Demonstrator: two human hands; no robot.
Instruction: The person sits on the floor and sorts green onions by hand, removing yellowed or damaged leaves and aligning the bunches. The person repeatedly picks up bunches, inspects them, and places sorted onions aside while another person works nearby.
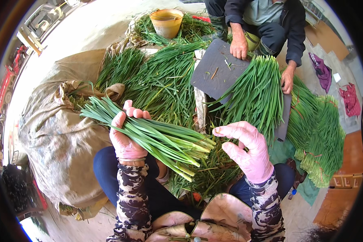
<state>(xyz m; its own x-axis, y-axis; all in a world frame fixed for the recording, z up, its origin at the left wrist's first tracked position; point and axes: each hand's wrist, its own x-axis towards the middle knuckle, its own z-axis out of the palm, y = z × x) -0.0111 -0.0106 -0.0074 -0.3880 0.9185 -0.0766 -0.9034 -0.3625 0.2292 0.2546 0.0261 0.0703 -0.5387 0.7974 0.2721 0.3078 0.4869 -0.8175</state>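
Observation:
My left hand (128, 136), in a pink glove, is closed around a bunch of garlic chives (160, 136). Their leaf tips point to the upper left and the pale cut stems to the right. Just beyond the stem ends hovers my right hand (249, 148), also gloved in pink. Its thumb and fingers are apart, with nothing visible between them. Below the bunch, loose trimmed leaves (211, 172) cover the floor between my knees. A larger stack of chives (257, 87) lies ahead on a board covered in dark grey matting (219, 68).
Opposite me crouches a person, one hand (239, 45) on the matting, the other (288, 79) beside the stack. Tied chive bundles (320, 136) lie at right. Loose chives (163, 75) spread ahead, with a yellowish bucket (166, 24) behind. A cloth-covered heap (63, 151) stands at left.

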